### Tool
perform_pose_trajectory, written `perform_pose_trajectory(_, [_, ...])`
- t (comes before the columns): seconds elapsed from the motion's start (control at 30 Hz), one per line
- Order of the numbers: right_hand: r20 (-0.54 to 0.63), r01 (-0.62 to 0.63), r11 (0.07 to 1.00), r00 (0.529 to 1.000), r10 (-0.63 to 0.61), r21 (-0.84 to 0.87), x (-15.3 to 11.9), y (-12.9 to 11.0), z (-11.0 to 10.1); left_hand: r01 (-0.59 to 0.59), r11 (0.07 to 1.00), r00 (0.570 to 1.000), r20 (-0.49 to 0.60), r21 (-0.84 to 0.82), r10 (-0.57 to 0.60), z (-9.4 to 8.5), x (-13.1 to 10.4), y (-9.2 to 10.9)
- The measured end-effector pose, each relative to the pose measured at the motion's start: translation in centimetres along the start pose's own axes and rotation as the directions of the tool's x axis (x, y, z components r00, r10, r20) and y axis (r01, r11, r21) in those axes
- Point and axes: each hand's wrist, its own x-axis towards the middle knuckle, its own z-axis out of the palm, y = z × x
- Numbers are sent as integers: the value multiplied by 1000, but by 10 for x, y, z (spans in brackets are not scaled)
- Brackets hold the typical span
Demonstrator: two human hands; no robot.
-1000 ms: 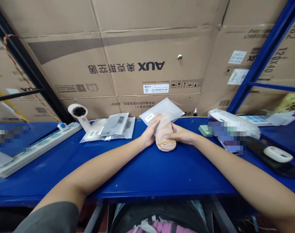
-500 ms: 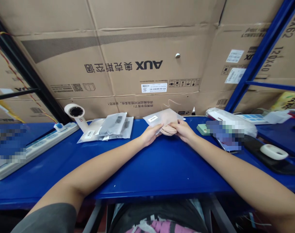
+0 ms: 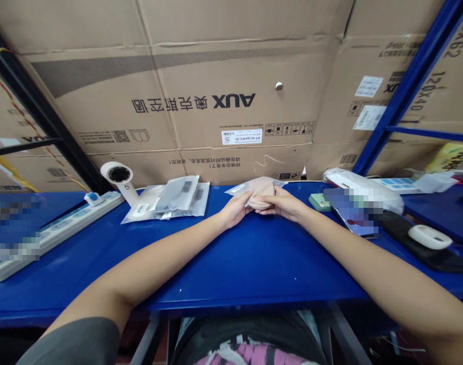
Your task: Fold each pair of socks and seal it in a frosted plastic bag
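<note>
Both hands meet over the far middle of the blue table. My left hand [image 3: 237,209] is closed on the left side of a frosted plastic bag [image 3: 237,188] with a white label. Beige folded, rounded items [image 3: 262,204] sit in the bag's near end, partly hidden by my fingers; their exact kind cannot be made out. My right hand [image 3: 282,203] is wrapped round these beige items from the right, its fingers reaching across their near edge. To the left lies a stack of filled frosted bags [image 3: 178,195] with barcode labels.
A white handheld fan-like device [image 3: 119,177] stands behind the bag stack, beside a long power strip [image 3: 64,223]. On the right are a green box [image 3: 319,203], a phone-like item [image 3: 349,213], a white mouse [image 3: 429,237] on a black pad and a plastic-wrapped package [image 3: 364,191]. Cardboard [image 3: 197,76] backs the table.
My right hand has shifted left and its fingers now cover more of the beige items. The bag's far edge has tipped lower. My left hand has barely moved.
</note>
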Motion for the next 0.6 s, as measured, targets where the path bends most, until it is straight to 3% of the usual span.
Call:
perform_pose_trajectory(0.13, [-204,80,987,978,-51,139,5,13,7,-22,996,993,119,90,12,2,-3,-2])
perform_pose_trajectory(0.23, [-279,142,970,957,-83,198,3,18,18,-65,990,986,160,126,45,4,-4,-4])
perform_pose_trajectory(0.33, [-234,143,954,969,-80,263,0,16,24,-70,988,989,140,139,51,4,-4,-5])
perform_pose_trajectory(0.47, [-104,34,944,995,0,328,-1,7,19,-31,992,991,132,126,15,3,-6,-1])
perform_pose_trajectory(0.6, [-42,-2,989,999,8,147,-2,4,12,-38,995,988,152,90,24,2,-8,4])
